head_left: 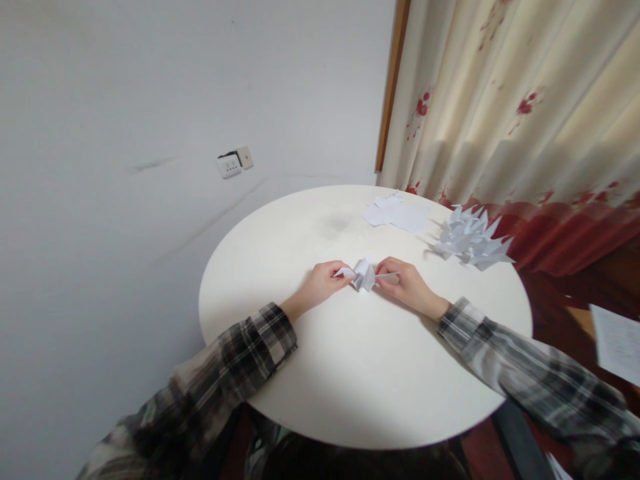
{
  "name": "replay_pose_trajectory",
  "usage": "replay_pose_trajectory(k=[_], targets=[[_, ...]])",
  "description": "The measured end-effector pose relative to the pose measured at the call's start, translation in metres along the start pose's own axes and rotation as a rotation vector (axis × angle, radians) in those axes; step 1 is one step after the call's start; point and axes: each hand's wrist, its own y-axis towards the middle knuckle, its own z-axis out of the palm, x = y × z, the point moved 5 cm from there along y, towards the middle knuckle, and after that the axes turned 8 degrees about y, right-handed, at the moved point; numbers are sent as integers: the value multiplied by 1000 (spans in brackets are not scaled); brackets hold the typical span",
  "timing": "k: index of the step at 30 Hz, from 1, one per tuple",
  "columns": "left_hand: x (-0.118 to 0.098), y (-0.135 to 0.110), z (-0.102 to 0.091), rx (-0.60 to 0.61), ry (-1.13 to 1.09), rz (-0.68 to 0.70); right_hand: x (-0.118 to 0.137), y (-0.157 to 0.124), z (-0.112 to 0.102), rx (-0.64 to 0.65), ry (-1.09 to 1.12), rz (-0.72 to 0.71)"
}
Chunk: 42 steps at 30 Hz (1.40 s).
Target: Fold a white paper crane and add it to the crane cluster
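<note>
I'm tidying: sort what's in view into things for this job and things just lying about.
For the job:
folded white paper piece, between left grip and right grip
pile of pointed folded white paper shapes, apparently alike
flat white paper sheets, probably stock
round white table

Likely unrelated:
single white paper page beyond the table's right edge
white plastic wall socket

The small pointed folded-paper figure (365,276) is white, shaded grey in its creases, as is the spiky cluster of folded paper (473,239). The flat paper sheets (400,215) and round smooth table (370,373) are white. The cloth sleeves (235,357) carry black, grey and off-white plaid. The long pleated fabric curtain (480,133) is cream with red floral splashes and a deep red lower band; the plain wall (125,87) is pale bluish grey.
</note>
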Motion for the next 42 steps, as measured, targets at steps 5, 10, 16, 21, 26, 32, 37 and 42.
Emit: replay_pose_trajectory(k=[5, 10, 16, 21, 26, 32, 37, 42], targets=[[8, 1, 0, 6, -37, 9, -6, -1, 2, 17, 120, 111], [16, 5, -2, 5, -26, -66, -17, -1, 9, 63, 349, 263], [17, 6, 6, 70, -183, -72, -17, -2, 10, 80, 343, 170], [18, 5, 7, 48, -148, -69, -9, -2, 6, 84, 230, 78], [9, 3, 5, 51, -102, -21, -3, 0, 2, 52, 171, 40], [4, 2, 5, 89, -85, 0, -5, 1, 4, 68, 137, 31], [6, 1, 11, 131, -159, 1, -8, -1, 9, 104, 205, 119], [9, 0, 16, 118, -242, -10, -13, -2, 14, 109, 325, 205]])
